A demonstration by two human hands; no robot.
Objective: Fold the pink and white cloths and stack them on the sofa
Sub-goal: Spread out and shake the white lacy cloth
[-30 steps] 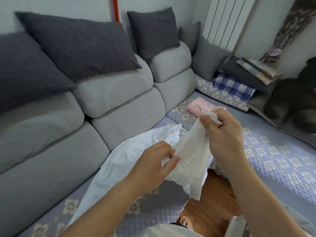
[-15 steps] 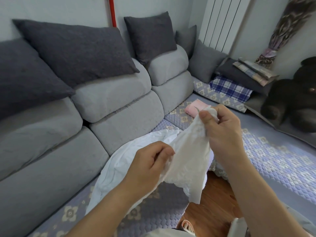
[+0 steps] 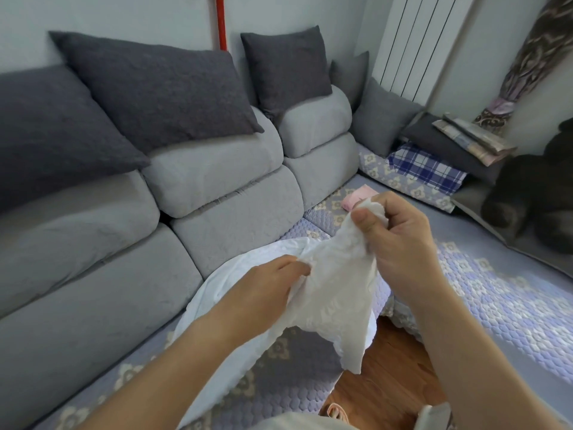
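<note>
A crinkled white cloth (image 3: 335, 293) hangs in the air in front of me, held by both hands. My right hand (image 3: 400, 240) pinches its upper corner between thumb and fingers. My left hand (image 3: 273, 287) grips its left edge lower down. A second, larger white cloth (image 3: 229, 283) lies spread on the sofa seat (image 3: 511, 302) behind my left hand. A folded pink cloth (image 3: 356, 197) lies further back on the seat, partly hidden by my right hand.
Dark grey cushions (image 3: 161, 91) line the grey backrest (image 3: 217, 169). A blue checked cloth (image 3: 424, 169) and folded items (image 3: 471, 138) lie at the corner. A dark plush toy (image 3: 536, 187) sits at right. Wooden floor (image 3: 387, 386) shows below.
My left hand has slid along the white cloth's edge and drawn it out to the left. My right hand stays high, pinching the corner.
</note>
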